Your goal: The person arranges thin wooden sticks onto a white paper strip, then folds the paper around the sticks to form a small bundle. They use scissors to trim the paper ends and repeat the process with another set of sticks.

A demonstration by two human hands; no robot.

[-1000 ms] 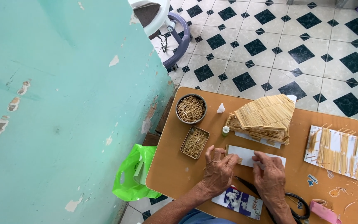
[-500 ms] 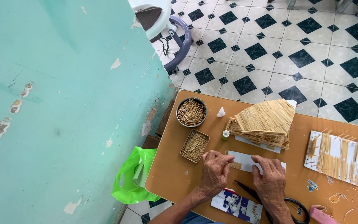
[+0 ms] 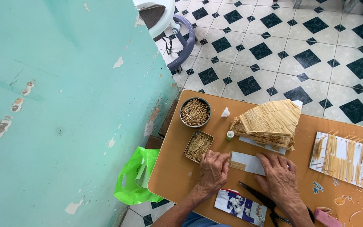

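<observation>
Both hands have slid closer onto the white card strip (image 3: 248,163) at the lower centre. Left hand (image 3: 213,168) lies flat, fingers spread, pinning its sticks; right hand (image 3: 280,178) presses down, gripping nothing. Card seems light, bendy; best taken by the edges. Stick house (image 3: 269,122) behind looks fragile. Desk (image 3: 177,176) is smooth brown; tiled floor (image 3: 307,59) at the upper right.

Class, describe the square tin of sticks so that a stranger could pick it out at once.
Find the brown table beside the turquoise wall. Near its left edge, just beyond the left hand, sits the square tin of thin wooden sticks. Its neighbour, farther from the person, is a round tin.
</observation>
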